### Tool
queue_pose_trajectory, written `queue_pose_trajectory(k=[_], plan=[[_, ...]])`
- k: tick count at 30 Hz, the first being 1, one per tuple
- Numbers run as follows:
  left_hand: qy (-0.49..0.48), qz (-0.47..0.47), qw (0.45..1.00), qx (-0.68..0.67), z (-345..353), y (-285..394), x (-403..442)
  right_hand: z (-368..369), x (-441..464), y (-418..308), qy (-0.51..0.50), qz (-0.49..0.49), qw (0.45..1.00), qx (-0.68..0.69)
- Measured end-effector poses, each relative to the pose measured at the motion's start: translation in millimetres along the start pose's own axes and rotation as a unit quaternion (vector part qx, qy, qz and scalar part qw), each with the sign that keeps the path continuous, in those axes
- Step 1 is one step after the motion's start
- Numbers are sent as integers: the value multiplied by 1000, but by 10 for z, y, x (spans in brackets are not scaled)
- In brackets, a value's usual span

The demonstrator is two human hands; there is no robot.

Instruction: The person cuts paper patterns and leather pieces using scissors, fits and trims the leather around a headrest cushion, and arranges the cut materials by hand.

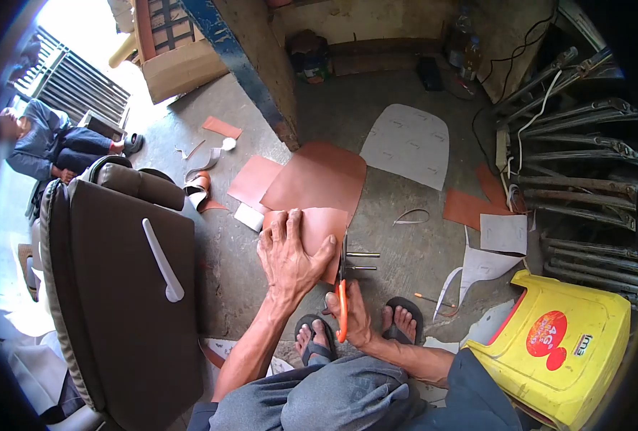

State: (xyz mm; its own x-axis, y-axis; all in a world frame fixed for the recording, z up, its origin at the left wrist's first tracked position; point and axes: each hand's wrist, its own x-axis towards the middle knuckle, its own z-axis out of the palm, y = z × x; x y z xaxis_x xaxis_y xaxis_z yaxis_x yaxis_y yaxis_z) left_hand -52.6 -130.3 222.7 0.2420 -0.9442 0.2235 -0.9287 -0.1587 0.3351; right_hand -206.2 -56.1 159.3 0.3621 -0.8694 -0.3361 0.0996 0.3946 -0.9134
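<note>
My left hand (pixel 290 257) lies with fingers spread on a reddish-brown sheet (pixel 324 221), pressing it down near the floor. In my right hand (pixel 351 316) are orange-handled scissors (pixel 343 309), their dark blades upright along the sheet's right edge. A larger reddish-brown piece (pixel 319 176) with rounded corners lies just beyond, over a lighter pinkish piece (pixel 254 181). A small white block (pixel 248 217) sits left of my left fingertips. Two thin metal rods (pixel 363 254) show right of the blades.
A white rounded sheet (pixel 408 144) and scraps (pixel 504 233) lie on the floor. At right are a yellow plastic stool (pixel 570 345) and stacked metal frames (pixel 584 158). A dark padded seat (pixel 132 287) stands left, a blue-edged post (pixel 250 65) ahead. Another person (pixel 53 144) sits far left.
</note>
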Motion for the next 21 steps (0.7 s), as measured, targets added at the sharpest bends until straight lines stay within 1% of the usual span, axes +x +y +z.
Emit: queue_pose_trajectory(k=[2, 3, 5, 7, 9, 12, 14, 17, 18, 20, 21], plan=[[-18, -10, 1000, -14, -3, 28, 23, 15, -26, 44, 18, -10, 999, -51], [-18, -7, 1000, -17, 19, 25, 34, 17, -17, 73, 25, -13, 998, -53], [-1, 1, 1000, -3, 67, 10, 37, 19, -40, 8, 24, -18, 999, -28], [-8, -6, 1000, -4, 76, 37, 74, 7, -53, -68, 21, -24, 999, -4], [-15, -17, 1000, -4, 83, 25, 123, -34, -72, -125, 10, -9, 1000, 23], [-23, -23, 999, -22, 132, 20, 299, -108, -6, -236, -14, -2, 1000, -24], [-70, -61, 996, 9, 74, 52, 386, -125, 78, -281, -7, 9, 1000, -29], [-36, -55, 998, -2, 134, -66, 321, -89, 375, -540, 126, -61, 990, -9], [-29, -50, 998, -14, 129, -74, 264, -86, 517, -654, 125, -65, 990, -15], [-23, -55, 998, -18, 95, -35, 158, -65, 760, -798, 158, -73, 980, -92], [-17, -58, 998, -16, 79, -22, 120, -28, 826, -804, 157, -75, 980, -94]])
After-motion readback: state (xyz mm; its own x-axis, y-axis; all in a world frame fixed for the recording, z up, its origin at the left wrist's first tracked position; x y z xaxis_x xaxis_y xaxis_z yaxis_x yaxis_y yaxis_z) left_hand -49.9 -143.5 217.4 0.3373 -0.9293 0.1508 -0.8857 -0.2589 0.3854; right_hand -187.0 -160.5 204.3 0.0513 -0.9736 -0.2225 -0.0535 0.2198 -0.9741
